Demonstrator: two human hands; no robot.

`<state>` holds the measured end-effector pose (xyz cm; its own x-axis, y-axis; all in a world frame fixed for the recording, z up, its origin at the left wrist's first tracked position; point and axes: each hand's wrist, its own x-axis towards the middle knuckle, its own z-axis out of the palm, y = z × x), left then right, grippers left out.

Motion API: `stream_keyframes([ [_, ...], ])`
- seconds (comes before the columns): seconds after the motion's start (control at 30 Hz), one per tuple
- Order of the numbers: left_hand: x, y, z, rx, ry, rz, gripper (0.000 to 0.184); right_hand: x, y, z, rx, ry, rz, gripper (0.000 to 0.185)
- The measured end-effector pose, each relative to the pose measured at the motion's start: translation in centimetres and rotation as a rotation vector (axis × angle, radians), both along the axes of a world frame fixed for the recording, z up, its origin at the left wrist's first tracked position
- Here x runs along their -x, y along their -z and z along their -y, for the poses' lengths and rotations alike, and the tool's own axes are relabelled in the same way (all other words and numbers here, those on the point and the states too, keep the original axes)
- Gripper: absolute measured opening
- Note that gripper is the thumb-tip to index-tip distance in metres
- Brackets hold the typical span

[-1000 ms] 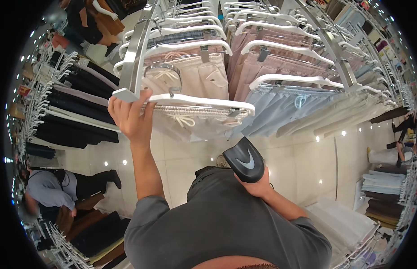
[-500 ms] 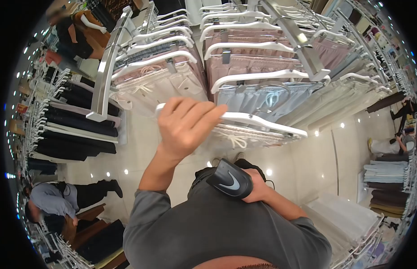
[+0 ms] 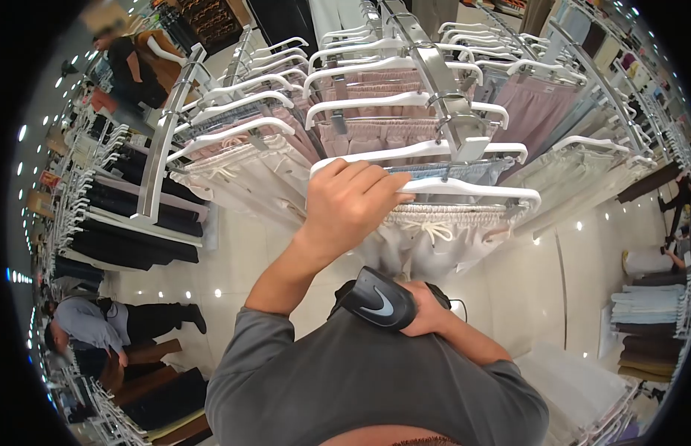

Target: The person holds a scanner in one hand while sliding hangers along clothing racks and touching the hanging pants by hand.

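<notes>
Looking down through the head camera, I see the left hand curled around the left part of a white hanger, whose long axis runs nearly crosswise just below the end of the metal rail, with cream trousers hanging from it. Near the grey shirt, the right hand grips the lower-right end of a dark handheld device, which lies diagonally and points up-left.
</notes>
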<state>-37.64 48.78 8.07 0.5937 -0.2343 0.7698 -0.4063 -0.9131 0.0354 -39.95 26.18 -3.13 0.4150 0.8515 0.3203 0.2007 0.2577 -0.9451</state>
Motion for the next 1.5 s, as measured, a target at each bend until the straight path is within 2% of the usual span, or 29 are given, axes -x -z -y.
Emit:
stream_keyframes([
  [0.2,-0.3,-0.7,0.0,0.046,-0.084,-0.097,0.020,-1.9,0.8,0.5,0.069,-0.081,0.002,0.046],
  [0.3,-0.3,-2.3,-1.8,0.104,-0.038,-0.072,0.015,-2.9,0.8,1.0,0.025,-0.134,0.022,0.048],
  [0.37,-0.5,-3.1,-3.4,0.267,-0.065,-0.126,0.014,-3.4,0.7,1.0,0.059,-0.113,-0.036,0.048],
  [0.4,-0.6,-3.0,-4.6,0.268,-0.074,-0.129,0.014,-3.8,0.7,1.0,0.060,-0.122,-0.040,0.048],
  [0.47,-0.9,-2.4,-6.8,0.599,0.088,-0.589,0.020,-4.5,0.6,1.0,0.092,-0.253,-0.121,0.048],
  [0.5,-1.0,-1.9,-7.6,0.604,0.086,-0.586,0.020,-4.6,0.7,1.0,0.096,-0.257,-0.119,0.048],
  [0.57,-1.6,-0.6,-8.9,0.771,0.317,-0.959,0.023,-4.5,1.0,0.7,0.049,-0.210,-0.028,0.047],
  [0.6,-2.0,0.0,-9.2,0.773,0.319,-0.958,0.023,-4.7,1.1,0.7,0.052,-0.210,-0.027,0.047],
  [0.67,-2.3,1.1,-9.6,0.812,0.567,-0.891,0.027,-4.9,1.3,0.8,0.097,-0.205,-0.030,0.046],
  [0.8,-2.6,0.9,-9.3,0.879,0.601,-0.878,0.036,-5.7,1.4,1.0,0.147,-0.230,-0.064,0.046],
  [0.93,-3.3,0.1,-9.0,0.882,0.618,-0.868,0.040,-6.0,1.7,0.8,0.098,-0.194,-0.051,0.045],
  [1.0,-3.5,-0.4,-8.9,0.963,0.669,-0.886,0.042,-6.2,1.8,0.8,0.081,-0.191,-0.050,0.045],
  [1.27,-5.0,-1.0,-7.0,0.999,0.646,-0.981,0.041,-6.5,1.6,0.2,0.110,-0.161,-0.052,0.038],
  [1.5,-4.9,1.7,-7.1,1.017,0.616,-1.106,0.038,-6.3,1.2,-0.6,0.129,-0.164,-0.085,0.037],
])
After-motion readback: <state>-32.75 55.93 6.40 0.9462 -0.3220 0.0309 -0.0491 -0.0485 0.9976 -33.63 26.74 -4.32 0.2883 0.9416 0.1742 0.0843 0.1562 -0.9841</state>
